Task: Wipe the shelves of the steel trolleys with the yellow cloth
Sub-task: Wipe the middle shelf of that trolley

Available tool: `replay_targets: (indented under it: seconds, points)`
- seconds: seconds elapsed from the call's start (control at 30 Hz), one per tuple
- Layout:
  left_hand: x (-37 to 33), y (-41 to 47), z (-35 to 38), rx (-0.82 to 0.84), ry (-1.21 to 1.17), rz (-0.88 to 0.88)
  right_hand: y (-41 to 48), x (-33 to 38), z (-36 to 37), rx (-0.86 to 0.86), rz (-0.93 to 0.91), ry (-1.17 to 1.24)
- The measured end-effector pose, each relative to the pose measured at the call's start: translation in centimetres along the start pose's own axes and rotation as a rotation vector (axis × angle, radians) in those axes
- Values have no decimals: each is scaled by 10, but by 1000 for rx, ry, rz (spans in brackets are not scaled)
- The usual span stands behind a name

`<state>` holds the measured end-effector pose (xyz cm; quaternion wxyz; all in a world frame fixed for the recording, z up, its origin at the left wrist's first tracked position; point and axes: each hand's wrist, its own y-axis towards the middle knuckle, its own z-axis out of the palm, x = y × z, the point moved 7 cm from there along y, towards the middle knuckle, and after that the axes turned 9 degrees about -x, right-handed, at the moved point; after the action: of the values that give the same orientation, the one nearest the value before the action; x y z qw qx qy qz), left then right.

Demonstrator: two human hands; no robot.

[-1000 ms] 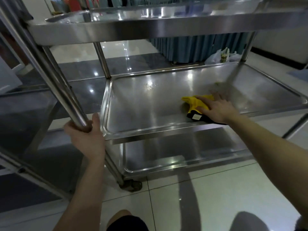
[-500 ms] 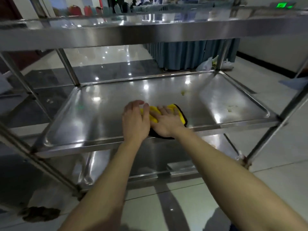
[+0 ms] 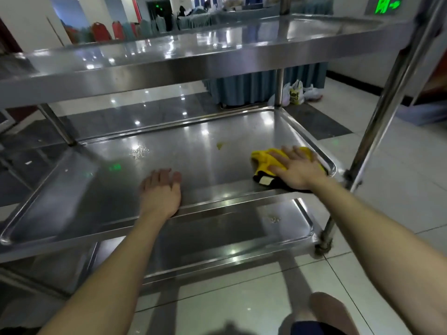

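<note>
Your right hand (image 3: pixel 298 169) flat, fingers spread, pressing cloth (image 3: pixel 263 160) onto middle shelf (image 3: pixel 169 146), near right corner. Left hand (image 3: pixel 160 192) open, resting on same shelf. Risks: cloth near front lip, hard pull could drag it off; your sweep may miss yellow spot (image 3: pixel 219 145) farther back.

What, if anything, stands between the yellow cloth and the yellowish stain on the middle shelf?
Nothing visible does. The yellow cloth, flat under the right hand, lies at the right end of the middle shelf; only bare steel separates it from the stain. The left hand rests by the front edge, off that path.
</note>
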<state>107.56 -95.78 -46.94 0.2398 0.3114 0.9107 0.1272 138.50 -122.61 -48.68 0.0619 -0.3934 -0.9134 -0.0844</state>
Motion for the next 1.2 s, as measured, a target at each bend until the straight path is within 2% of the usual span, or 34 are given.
replay_targets:
  seconds: [0.1,0.2,0.3,0.47,0.57,0.67,0.77,1.0,1.1,1.2]
  points:
    - [-3,-4,0,-21,37,33,15,-41,-2,20,89,-36]
    - [-7,-7,-1,-58,76,66,35,-26,5,22,136,-66]
    - [-9,-7,-4,-91,90,81,61,41,13,26,101,-72]
    - [-2,-5,-4,-136,50,47,59,215,39,28,-198,-30]
    - [3,-5,-7,-147,11,3,40,253,50,32,-335,-18]
    - [3,-4,-11,-166,-7,7,35,232,42,50,-370,29]
    - [7,-3,-9,-150,21,2,32,179,36,55,-347,47]
    - [3,-3,-7,-86,186,43,42,-27,4,-2,36,-43]
    - [-6,-4,-5,-97,197,53,52,-37,4,-13,143,-94]
    - [-17,-3,-6,-168,90,29,63,17,8,-15,171,-91]
